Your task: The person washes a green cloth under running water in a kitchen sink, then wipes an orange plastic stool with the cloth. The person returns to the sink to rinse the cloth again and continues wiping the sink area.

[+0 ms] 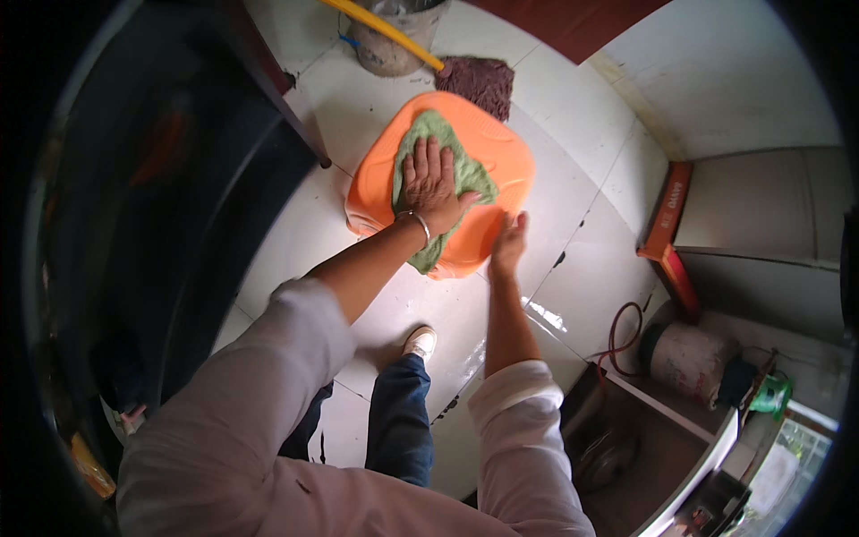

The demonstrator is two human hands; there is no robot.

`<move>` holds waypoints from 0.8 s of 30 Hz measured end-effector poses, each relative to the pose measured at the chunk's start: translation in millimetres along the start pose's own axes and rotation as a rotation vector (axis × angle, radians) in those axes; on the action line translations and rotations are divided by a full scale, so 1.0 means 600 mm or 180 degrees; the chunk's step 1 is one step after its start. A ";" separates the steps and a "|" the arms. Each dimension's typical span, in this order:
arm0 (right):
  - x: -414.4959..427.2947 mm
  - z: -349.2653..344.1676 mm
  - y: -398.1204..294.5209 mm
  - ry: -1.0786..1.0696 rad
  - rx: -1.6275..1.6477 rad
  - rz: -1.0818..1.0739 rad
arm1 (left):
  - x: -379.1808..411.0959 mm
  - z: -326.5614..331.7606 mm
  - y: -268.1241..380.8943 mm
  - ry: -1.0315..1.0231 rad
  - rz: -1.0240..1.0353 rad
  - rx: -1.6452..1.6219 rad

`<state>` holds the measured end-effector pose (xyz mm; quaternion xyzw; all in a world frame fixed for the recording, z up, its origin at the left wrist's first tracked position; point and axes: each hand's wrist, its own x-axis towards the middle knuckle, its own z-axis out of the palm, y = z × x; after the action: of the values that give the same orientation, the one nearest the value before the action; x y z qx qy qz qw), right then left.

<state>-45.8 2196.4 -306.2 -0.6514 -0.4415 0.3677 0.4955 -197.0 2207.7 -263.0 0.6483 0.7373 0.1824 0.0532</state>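
An orange plastic stool or chair seat (362, 194) stands on the tiled floor in front of me. A crumpled green cloth (476, 178) lies across its top. My left hand (429, 184), with a bracelet at the wrist, presses flat on the cloth, fingers pointing away from me and thumb out to the side. At the seat's right edge is my right hand (509, 245), slightly blurred, its fingertips by the rim; whether it grips the rim, I cannot tell.
Beyond the seat lie a dark red mop head (475, 84) with a yellow handle and a grimy bucket (396, 47). A dark table or cabinet (221, 148) fills the left. At right stand an orange-framed unit (668, 211), a gas cylinder (691, 359) and a red hose (612, 335).
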 end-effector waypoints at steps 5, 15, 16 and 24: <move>-0.035 0.035 -0.029 -0.0040 -0.0261 0.0146 | 0.142 0.039 0.055 0.0428 0.0096 0.0098; -0.032 0.022 -0.046 -0.0328 -0.0349 0.0460 | 0.103 -0.012 0.044 -0.0838 0.1852 -0.0277; -0.033 0.030 -0.032 -0.0030 -0.0562 0.0006 | 0.133 0.007 0.079 -0.0584 0.1505 -0.0227; -0.033 0.017 -0.005 -0.0422 -0.0446 0.0080 | 0.157 0.030 0.051 -0.1337 0.3208 -0.0582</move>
<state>-62.6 2181.2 -304.9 -0.6641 -0.4897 0.3844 0.4138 -177.4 2306.1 -254.5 0.9361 0.2905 0.1154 0.1612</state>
